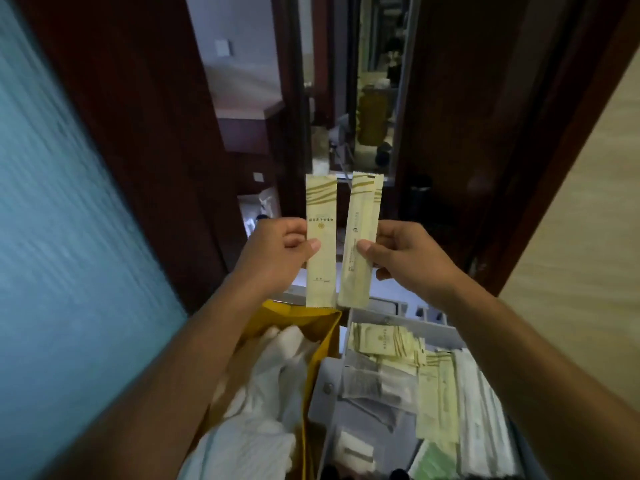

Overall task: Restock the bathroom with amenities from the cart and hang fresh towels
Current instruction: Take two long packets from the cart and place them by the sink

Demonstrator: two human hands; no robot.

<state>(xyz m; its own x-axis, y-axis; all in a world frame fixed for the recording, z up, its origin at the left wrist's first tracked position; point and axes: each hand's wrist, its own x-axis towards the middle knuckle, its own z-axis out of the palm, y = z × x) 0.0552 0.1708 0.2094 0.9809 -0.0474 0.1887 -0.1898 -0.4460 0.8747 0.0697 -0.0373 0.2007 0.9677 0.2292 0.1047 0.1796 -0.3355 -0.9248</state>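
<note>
My left hand [277, 251] pinches a long pale-yellow amenity packet [321, 268] upright, thumb on its front. Beside it my right hand [405, 258] pinches a second long pale-yellow packet [358, 271], tilted slightly, thumb on its front. The two packets hang side by side, close together, above the grey cart tray [408, 318]. In the tray lie several more pale-yellow packets [384, 342], clear sachets [377, 386] and white wrapped items [481, 403]. White linen [273, 382] fills a yellow bag [322, 327] at the cart's left.
Dark wooden door frames stand left [156, 133] and right [460, 133] of a narrow opening ahead, with a mirror or glass panel [367, 98] showing bottles. A teal frosted panel [62, 237] lines the left side, a beige wall [588, 220] the right.
</note>
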